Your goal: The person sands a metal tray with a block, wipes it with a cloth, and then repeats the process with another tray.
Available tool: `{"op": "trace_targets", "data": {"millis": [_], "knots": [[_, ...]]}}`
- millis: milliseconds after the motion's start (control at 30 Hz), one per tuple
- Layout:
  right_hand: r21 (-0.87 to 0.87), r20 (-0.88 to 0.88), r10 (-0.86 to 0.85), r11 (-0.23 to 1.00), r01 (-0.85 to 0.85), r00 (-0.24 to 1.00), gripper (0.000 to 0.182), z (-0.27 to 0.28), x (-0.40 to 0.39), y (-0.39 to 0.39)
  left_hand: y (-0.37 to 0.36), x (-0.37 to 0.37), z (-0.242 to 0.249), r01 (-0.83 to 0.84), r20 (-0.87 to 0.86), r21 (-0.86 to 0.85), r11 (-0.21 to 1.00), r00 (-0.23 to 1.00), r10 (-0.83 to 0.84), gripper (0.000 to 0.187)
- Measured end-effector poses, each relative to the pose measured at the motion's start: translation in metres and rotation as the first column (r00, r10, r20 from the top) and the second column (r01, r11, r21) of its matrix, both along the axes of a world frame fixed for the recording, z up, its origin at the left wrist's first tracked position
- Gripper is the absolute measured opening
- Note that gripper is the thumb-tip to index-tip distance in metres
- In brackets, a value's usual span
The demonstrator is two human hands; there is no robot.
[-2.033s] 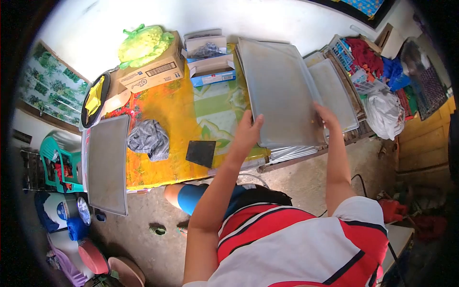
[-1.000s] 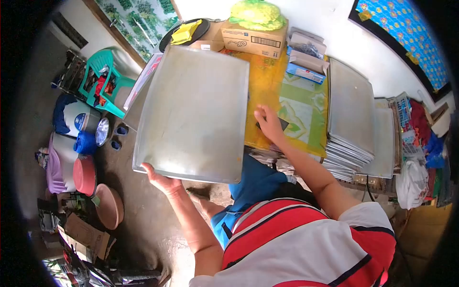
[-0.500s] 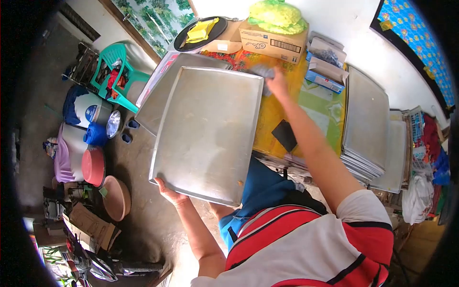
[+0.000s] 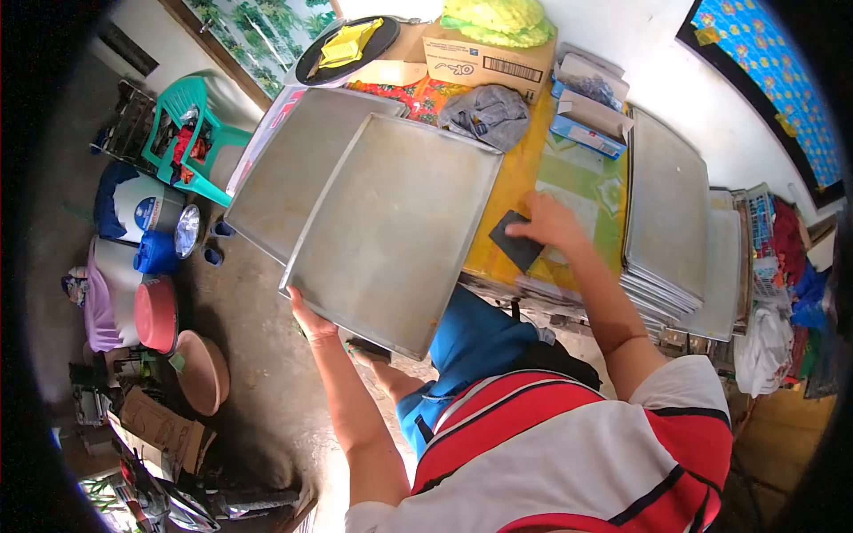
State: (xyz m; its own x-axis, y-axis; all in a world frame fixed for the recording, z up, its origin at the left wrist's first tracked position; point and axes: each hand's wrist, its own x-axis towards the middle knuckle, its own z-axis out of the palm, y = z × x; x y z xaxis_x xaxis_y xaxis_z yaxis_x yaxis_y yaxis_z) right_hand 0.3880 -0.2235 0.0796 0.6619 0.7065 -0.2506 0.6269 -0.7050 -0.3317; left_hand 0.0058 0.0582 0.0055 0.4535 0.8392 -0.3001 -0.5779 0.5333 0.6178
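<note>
A rectangular metal baking tray with raised edges leans across the table edge in front of me. My left hand is closed on its lower left corner, thumb on the rim. A small black square sheet lies flat on the yellow table cover. Over it is my right hand, thumb and fingers apart, the thumb overlapping the sheet. A crumpled grey cloth lies just behind the tray's far edge. Another metal tray lies partly under the held one, to the left.
Several metal trays are stacked on the table's right side. At the back stand a cardboard box and an open blue box. A green plastic chair and pink basins stand on the floor at left.
My right hand has let go of the grey cloth, which now lies on the table behind the tray. It has come back toward me to the black sheet. My left hand keeps the tray.
</note>
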Motion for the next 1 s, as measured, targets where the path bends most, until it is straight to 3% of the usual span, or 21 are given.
{"op": "trace_targets", "data": {"millis": [100,200,300,400,433,533,633,733,833,867,967,1000], "knots": [[0.017,0.161,-0.007,1.000,0.005,0.987,0.077,-0.005,-0.040,-0.014,-0.002,0.003,-0.003,0.055,0.051,0.005,0.998,0.997,-0.056,0.064],[-0.008,0.084,-0.036,0.999,0.037,0.996,0.077,-0.011,-0.034,-0.015,-0.018,0.004,-0.005,-0.051,-0.032,0.004,0.999,0.998,0.051,0.062],[0.068,-0.003,-0.043,0.997,0.043,0.999,0.075,-0.018,-0.024,-0.018,-0.042,-0.001,-0.005,-0.096,-0.130,-0.118,0.988,0.988,0.081,0.055],[0.203,-0.103,0.011,0.979,0.010,0.995,0.072,-0.038,-0.002,-0.016,-0.087,-0.003,-0.003,-0.055,-0.340,0.023,0.998,0.938,0.060,0.050],[0.251,-0.135,0.041,0.968,-0.005,0.990,0.070,-0.042,0.007,-0.011,-0.106,0.000,0.012,-0.063,-0.461,-0.010,0.998,0.886,0.051,0.050],[0.259,-0.126,-0.098,0.957,0.129,0.987,0.066,-0.033,0.020,0.012,-0.148,0.004,0.007,0.012,-0.506,0.118,0.993,0.861,0.050,0.059],[0.365,-0.093,-0.100,0.922,0.127,0.991,0.066,-0.012,0.019,0.048,-0.159,-0.002,0.004,0.058,-0.457,0.174,0.983,0.889,0.028,0.066],[0.319,0.042,-0.076,0.946,0.058,0.996,0.067,-0.001,0.024,0.089,-0.149,-0.017,0.004,0.066,-0.406,0.220,0.973,0.914,0.030,0.066],[0.169,0.435,-0.082,0.986,0.008,0.897,0.069,-0.013,0.044,0.123,-0.149,-0.026,0.016,0.031,-0.392,0.189,0.981,0.919,0.046,0.069],[0.163,0.549,-0.079,0.987,-0.014,0.832,0.072,-0.025,0.055,0.128,-0.146,-0.035,0.009,0.115,-0.441,0.202,0.973,0.898,-0.014,0.072],[0.193,0.250,-0.223,0.965,0.178,0.942,0.071,-0.029,0.053,0.144,-0.144,-0.039,-0.003,0.135,-0.463,0.207,0.969,0.886,-0.025,0.074],[0.232,0.105,-0.135,0.967,0.108,0.985,0.070,-0.023,0.032,0.145,-0.144,-0.037,0.000,0.144,-0.480,0.213,0.966,0.877,-0.025,0.075]]}}
